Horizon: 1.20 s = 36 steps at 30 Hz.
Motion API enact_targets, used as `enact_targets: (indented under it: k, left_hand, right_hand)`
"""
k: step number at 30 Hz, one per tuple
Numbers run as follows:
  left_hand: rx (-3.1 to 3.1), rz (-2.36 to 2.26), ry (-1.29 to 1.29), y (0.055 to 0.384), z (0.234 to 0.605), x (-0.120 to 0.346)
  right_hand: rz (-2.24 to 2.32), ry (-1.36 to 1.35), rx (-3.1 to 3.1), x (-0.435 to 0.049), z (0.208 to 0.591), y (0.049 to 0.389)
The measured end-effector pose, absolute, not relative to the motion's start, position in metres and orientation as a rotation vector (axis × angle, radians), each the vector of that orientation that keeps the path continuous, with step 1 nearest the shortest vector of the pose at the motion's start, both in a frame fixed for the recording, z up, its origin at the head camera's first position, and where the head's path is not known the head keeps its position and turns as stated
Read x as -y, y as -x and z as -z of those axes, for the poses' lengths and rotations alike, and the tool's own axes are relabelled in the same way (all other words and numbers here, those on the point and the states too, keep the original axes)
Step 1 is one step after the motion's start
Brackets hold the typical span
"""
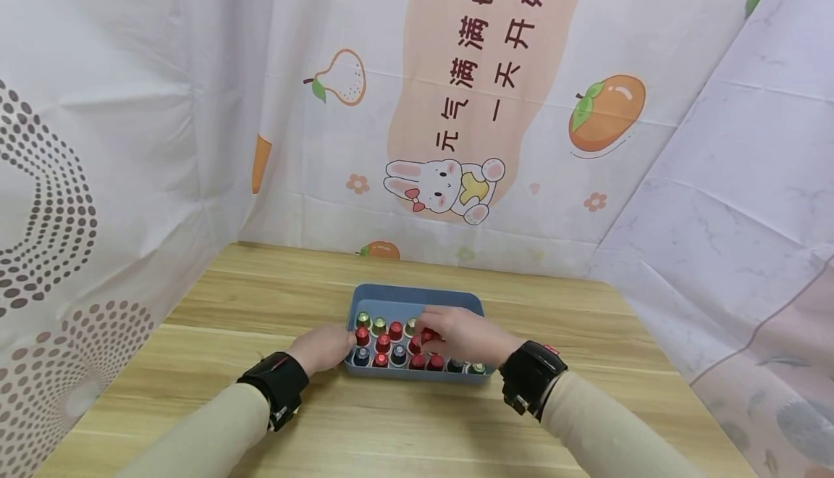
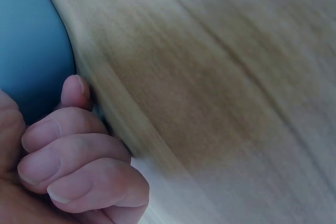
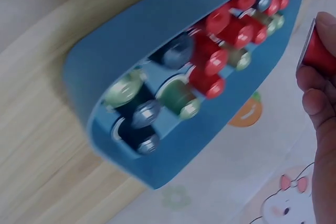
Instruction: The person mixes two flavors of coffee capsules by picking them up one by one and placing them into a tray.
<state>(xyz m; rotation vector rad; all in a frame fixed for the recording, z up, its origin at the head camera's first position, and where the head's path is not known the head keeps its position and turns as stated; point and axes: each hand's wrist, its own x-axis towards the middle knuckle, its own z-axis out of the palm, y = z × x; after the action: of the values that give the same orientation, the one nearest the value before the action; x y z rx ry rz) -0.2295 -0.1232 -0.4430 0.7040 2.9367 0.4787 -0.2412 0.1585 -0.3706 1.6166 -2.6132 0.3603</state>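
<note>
A blue rectangular tray (image 1: 410, 293) holds coffee capsules standing in rows, lids down. My left hand (image 1: 326, 346) grips the tray's left end near its front corner; in the left wrist view its fingers (image 2: 94, 177) are curled beside the blue wall. Above the right half of the tray, my right hand (image 1: 470, 337) pinches a red coffee capsule (image 3: 318, 53) between thumb and fingers. In the right wrist view the capsule is tilted, its flat lid edge showing. Part of it is hidden by the fingers.
Several red capsules (image 3: 239, 32), green capsules (image 3: 181, 98) and dark capsules (image 3: 137, 135) stand in the tray. Under the tray is a wooden table (image 1: 404, 427). A printed curtain (image 1: 326, 152) hangs behind the table and along its sides.
</note>
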Motion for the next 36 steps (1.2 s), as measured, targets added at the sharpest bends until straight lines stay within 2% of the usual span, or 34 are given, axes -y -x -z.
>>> enact_targets:
  k: [10,13,20,28,32,36]
  left_hand:
    - [-2.939,-0.479,-0.674,0.231,0.446,0.123]
    - [-2.947,-0.442,-0.713,0.231,0.446,0.123]
    - [-2.929,-0.546,-0.594,0.230,0.444,0.123]
    - [-2.932,-0.544,-0.590,0.231,0.445,0.123]
    - [-2.936,-0.515,-0.626,0.231,0.445,0.123]
    - [-2.960,-0.378,-0.777,0.231,0.445,0.124]
  right_hand:
    - [-0.273,-1.466,2.755,-0.179,0.388,0.255]
    - [-0.221,-1.461,2.745,-0.184,0.394,0.258]
    - [-0.179,-1.439,2.731,-0.190,0.401,0.264]
    - [-0.186,-1.404,2.752,-0.193,0.405,0.266]
    - [-0.167,-1.383,2.758,-0.194,0.407,0.266]
    - [-0.138,-1.372,2.739,-0.195,0.412,0.265]
